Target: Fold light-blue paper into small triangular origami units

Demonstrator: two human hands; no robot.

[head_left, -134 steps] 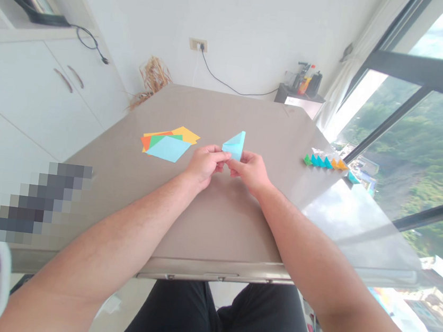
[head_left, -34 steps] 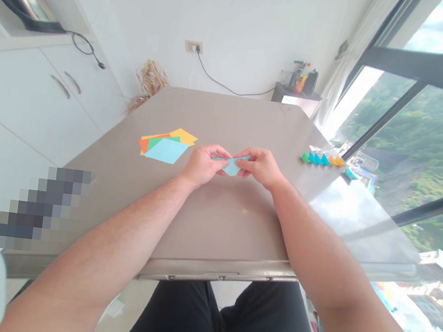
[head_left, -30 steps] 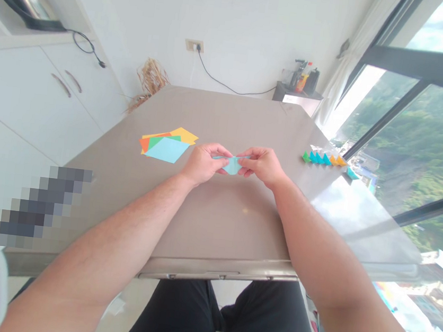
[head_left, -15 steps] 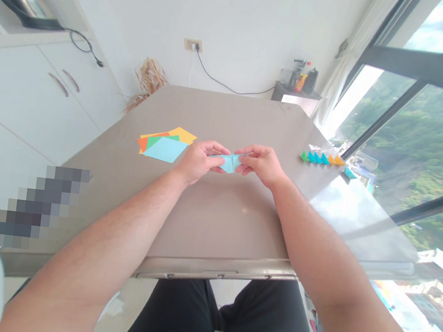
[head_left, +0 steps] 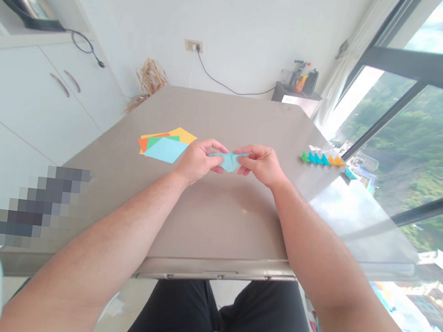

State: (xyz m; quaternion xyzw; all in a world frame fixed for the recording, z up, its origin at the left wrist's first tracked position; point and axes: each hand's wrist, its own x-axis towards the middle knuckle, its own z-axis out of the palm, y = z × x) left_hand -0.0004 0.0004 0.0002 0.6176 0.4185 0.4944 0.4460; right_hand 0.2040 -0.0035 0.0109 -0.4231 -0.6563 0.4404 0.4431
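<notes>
A small light blue folded paper [head_left: 228,161] is pinched between both hands just above the grey table [head_left: 216,213]. My left hand [head_left: 198,160] grips its left end with thumb and fingers closed. My right hand [head_left: 259,164] grips its right end the same way. Much of the paper is hidden by my fingers. A fanned stack of coloured paper squares [head_left: 167,144], light blue on top, lies to the left of my left hand.
A row of small folded paper triangles [head_left: 323,159], green, blue and orange, sits near the table's right edge by the window. Dried straw [head_left: 148,80] lies at the far left corner. A small cabinet with bottles [head_left: 299,84] stands behind the table.
The upright blue triangle of paper has been folded down flat and small between my fingers. In the last second my hands have drawn slightly closer together, still pinching it.
</notes>
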